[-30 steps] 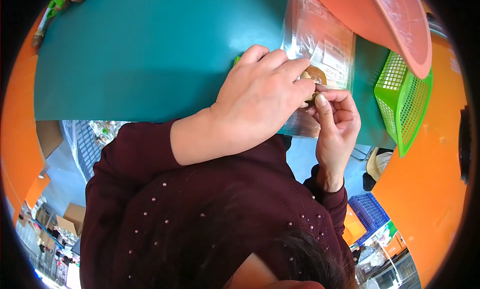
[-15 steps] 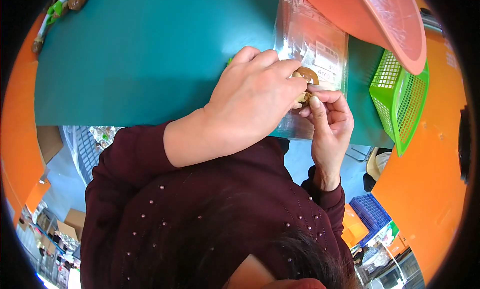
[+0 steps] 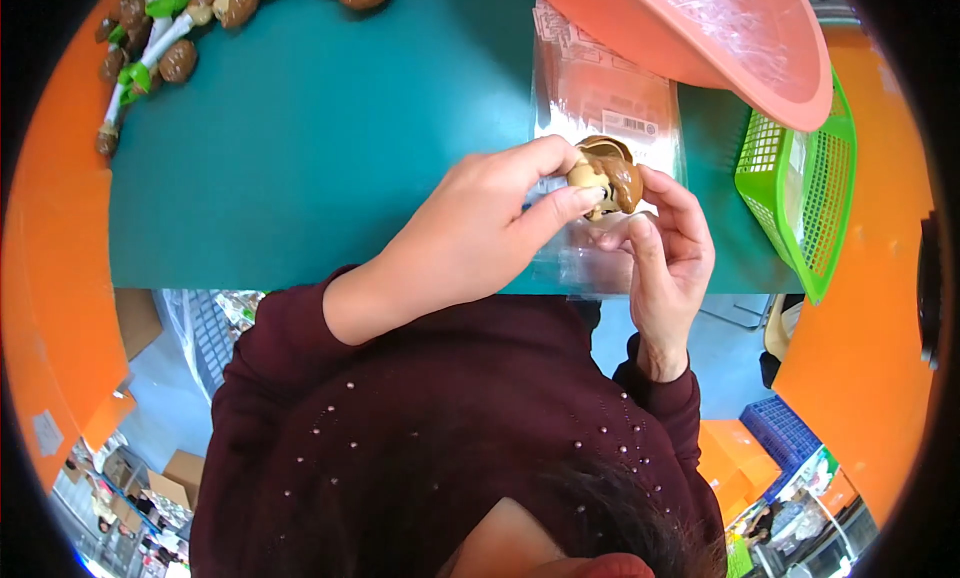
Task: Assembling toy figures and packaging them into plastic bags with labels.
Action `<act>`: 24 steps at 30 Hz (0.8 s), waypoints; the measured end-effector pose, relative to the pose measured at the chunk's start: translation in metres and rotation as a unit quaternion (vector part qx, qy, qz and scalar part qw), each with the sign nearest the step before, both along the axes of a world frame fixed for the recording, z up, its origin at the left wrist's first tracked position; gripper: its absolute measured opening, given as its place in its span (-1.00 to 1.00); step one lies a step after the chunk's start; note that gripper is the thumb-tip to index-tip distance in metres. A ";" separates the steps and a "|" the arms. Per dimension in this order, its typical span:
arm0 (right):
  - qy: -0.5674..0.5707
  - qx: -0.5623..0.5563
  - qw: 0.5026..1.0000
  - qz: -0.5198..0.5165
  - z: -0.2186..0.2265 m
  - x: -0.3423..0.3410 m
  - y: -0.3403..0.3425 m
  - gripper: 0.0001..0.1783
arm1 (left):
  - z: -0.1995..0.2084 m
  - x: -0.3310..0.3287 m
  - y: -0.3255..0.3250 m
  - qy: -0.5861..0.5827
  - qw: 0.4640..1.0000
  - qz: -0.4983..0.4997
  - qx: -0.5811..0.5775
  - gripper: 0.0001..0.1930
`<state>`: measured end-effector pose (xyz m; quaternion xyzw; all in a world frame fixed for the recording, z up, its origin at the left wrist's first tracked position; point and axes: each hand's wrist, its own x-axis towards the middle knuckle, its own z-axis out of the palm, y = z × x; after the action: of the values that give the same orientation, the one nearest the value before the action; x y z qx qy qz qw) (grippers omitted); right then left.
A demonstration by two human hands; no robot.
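Observation:
A small doll head [image 3: 622, 178] with glossy brown hair and a cream face is between my two hands, above the green table. My left hand [image 3: 490, 203] pinches it from the left, thumb across the face and fingers behind. On its other side, my right hand [image 3: 675, 243] curls its fingertips against the brown hair, thumb bent below. A small pale bit shows by the right fingertips; its kind is unclear. Beneath the hands lie clear plastic bags [image 3: 600, 88] with printing.
At the far right a pink basin [image 3: 690, 53] holding clear plastic pieces overhangs the bags. A green mesh basket [image 3: 815, 208] stands tilted at the table's right edge. Several brown-headed doll figures [image 3: 160, 48] with white and green parts lie at the far left.
My left hand has drawn back and turned, uncovering the doll head, now held with its face showing. The view has shifted, bringing more doll figures into sight at the far left.

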<state>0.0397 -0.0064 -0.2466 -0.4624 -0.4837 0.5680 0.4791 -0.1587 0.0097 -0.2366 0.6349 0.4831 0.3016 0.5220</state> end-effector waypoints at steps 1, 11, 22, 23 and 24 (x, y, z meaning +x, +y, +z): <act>-0.030 0.024 0.999 0.014 0.011 0.001 0.004 -0.60 | -0.001 0.002 0.001 -0.096 0.993 -0.005 -0.068 -0.77; -0.036 -0.030 0.996 0.079 0.075 0.040 0.032 -0.72 | 0.049 0.039 0.009 -0.342 0.851 0.004 -0.398 -0.53; -0.006 -0.076 0.990 0.119 0.080 0.066 0.029 -0.65 | 0.049 0.070 -0.001 -0.343 0.859 0.008 -0.380 -0.50; -0.001 -0.107 0.987 0.122 0.081 0.066 0.030 -0.64 | 0.047 0.072 -0.003 -0.319 0.882 0.017 -0.347 -0.52; 0.000 -0.107 0.987 0.121 0.080 0.066 0.029 -0.64 | 0.046 0.074 -0.005 -0.294 0.903 0.026 -0.313 -0.54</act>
<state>0.1060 0.0230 -0.1668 -0.4488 -0.4724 0.6707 0.3544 -0.0849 0.0049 -0.1909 0.3084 0.3936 0.3214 0.8041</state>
